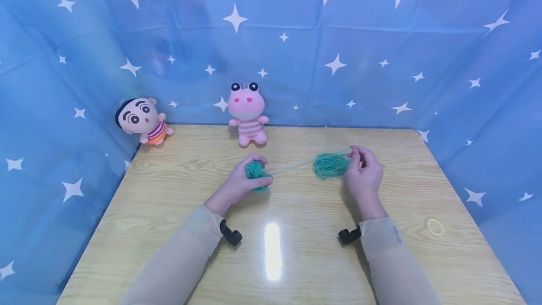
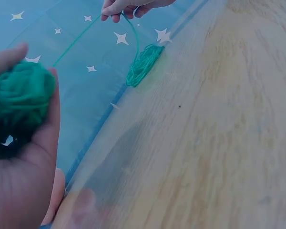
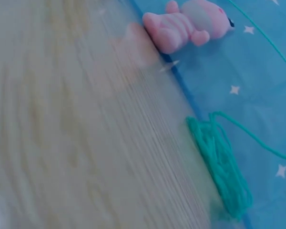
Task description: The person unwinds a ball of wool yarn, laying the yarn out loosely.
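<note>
My left hand (image 1: 241, 183) grips a round ball of green yarn (image 1: 255, 176), thumb on the near side and fingers on the far side; the ball (image 2: 24, 93) also fills the left of the left wrist view. From it a single strand (image 1: 292, 168) runs taut to my right hand (image 1: 365, 169), whose thumb and fingertips pinch it. A loose, oblong skein of green yarn (image 1: 331, 165) lies on the table just left of the right hand. In the right wrist view a strand loops up from the skein (image 3: 221, 167); the right hand is outside that view.
A pink striped plush toy (image 1: 250, 119) sits at the table's back edge, and a second plush toy with black hair (image 1: 144, 121) leans at the back left corner. A pale yellow ring (image 1: 435, 227) lies at the right on the wooden table (image 1: 169, 229). Behind hangs a blue star-patterned curtain (image 1: 292, 69).
</note>
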### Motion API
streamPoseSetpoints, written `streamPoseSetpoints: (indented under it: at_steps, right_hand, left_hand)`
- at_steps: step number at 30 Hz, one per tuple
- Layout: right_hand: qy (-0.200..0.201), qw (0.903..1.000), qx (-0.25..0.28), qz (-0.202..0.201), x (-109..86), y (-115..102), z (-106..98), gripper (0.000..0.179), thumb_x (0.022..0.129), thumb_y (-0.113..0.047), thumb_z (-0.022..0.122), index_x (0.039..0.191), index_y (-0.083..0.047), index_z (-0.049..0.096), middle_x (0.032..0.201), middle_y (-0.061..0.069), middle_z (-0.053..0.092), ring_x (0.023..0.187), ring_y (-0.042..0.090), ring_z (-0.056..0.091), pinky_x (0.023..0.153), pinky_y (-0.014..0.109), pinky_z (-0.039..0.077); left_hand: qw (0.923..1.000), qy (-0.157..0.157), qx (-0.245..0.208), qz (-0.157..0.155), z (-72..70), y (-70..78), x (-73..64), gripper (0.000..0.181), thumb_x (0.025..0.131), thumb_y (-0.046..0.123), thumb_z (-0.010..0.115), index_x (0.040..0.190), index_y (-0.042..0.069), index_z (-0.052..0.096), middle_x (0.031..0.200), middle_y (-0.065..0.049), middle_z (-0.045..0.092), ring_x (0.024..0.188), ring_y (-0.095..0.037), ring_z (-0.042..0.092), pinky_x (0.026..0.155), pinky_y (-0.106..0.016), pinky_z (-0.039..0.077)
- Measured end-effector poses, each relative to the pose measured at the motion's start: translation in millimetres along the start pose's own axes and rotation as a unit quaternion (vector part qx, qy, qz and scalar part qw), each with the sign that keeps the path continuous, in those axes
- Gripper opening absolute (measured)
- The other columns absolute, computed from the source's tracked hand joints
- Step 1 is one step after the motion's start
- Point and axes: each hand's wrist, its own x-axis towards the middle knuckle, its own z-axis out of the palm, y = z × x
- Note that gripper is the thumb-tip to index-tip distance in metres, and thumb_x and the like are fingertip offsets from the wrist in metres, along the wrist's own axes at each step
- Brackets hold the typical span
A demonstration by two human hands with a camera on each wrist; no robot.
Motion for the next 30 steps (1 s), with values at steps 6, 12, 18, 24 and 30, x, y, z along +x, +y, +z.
streamPoseSetpoints:
  at_steps: [6, 12, 18, 24, 30]
  right_hand:
    - [0.009, 0.9987, -0.041, 0.028, 5.8, 7.2, -8.9, 0.028, 0.114, -0.018, 0.058, 0.119, -0.002, 0.080, 0.097, 0.016, 0.081, 0.071, -0.011, 0.048, 0.056, 0.010, 0.029]
    - [-0.037, 0.9922, -0.094, 0.072, 4.9, 8.2, -9.7, 0.030, 0.113, -0.020, 0.058, 0.121, 0.000, 0.079, 0.111, 0.019, 0.080, 0.089, 0.017, 0.067, 0.068, 0.015, 0.044]
    - [-0.161, 0.9669, -0.160, 0.116, 2.3, 12.3, -10.3, 0.034, 0.112, -0.023, 0.058, 0.129, 0.001, 0.076, 0.127, 0.027, 0.073, 0.109, 0.044, 0.072, 0.089, 0.055, 0.060]
    - [-0.219, 0.9496, -0.191, 0.119, 1.0, 5.9, -8.2, 0.035, 0.108, -0.019, 0.058, 0.133, 0.000, 0.074, 0.142, 0.033, 0.064, 0.136, 0.058, 0.055, 0.116, 0.072, 0.046]
    - [-0.180, 0.9787, -0.099, 0.002, -10.3, -15.2, 9.4, 0.031, 0.105, -0.010, 0.059, 0.131, -0.002, 0.074, 0.138, 0.028, 0.067, 0.132, 0.053, 0.058, 0.112, 0.069, 0.048]
  left_hand:
    - [0.9989, -0.002, -0.046, -0.007, 2.8, 0.0, 2.9, 0.025, 0.099, -0.008, 0.068, 0.114, 0.003, 0.052, 0.133, -0.020, 0.064, 0.118, -0.022, 0.077, 0.105, -0.038, 0.065]
    - [0.9906, 0.083, -0.109, 0.000, -0.1, 0.3, 2.6, 0.018, 0.110, 0.002, 0.054, 0.125, 0.009, 0.050, 0.118, -0.008, 0.074, 0.108, -0.021, 0.078, 0.103, -0.043, 0.067]
    - [0.9890, 0.137, -0.041, -0.037, -1.9, -0.6, 2.8, 0.039, 0.117, 0.031, 0.048, 0.151, 0.013, 0.047, 0.108, -0.003, 0.075, 0.080, -0.023, 0.079, 0.067, -0.033, 0.066]
    - [0.9914, 0.129, -0.005, -0.023, 0.5, -1.2, 3.4, 0.044, 0.118, 0.041, 0.050, 0.153, 0.015, 0.050, 0.111, -0.004, 0.071, 0.074, -0.020, 0.065, 0.061, -0.027, 0.056]
    - [0.9941, 0.092, -0.057, -0.006, 2.4, 0.0, 2.3, 0.030, 0.116, 0.025, 0.057, 0.141, 0.009, 0.055, 0.123, -0.007, 0.064, 0.102, -0.017, 0.073, 0.090, -0.037, 0.068]
